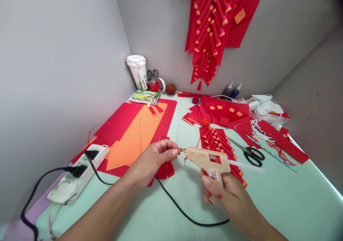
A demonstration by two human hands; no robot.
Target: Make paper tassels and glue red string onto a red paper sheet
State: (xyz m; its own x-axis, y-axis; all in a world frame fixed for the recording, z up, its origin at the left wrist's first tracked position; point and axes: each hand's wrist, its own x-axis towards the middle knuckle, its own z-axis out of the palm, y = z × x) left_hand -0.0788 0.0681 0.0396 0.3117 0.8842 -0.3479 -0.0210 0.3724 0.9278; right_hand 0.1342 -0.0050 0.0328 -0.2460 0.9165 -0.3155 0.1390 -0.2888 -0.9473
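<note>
Centre frame: right hand [225,191] grips the glue gun [207,160] — nozzle meeting the small roll [179,150] pinched in left hand [152,160] fingertips for gluing.

On the tabletop [281,205] we see the power strip [77,173] far left, paper sheets [136,133] just right of it, scissors [249,153] further right, and the cup [138,71] behind in the corner.
</note>
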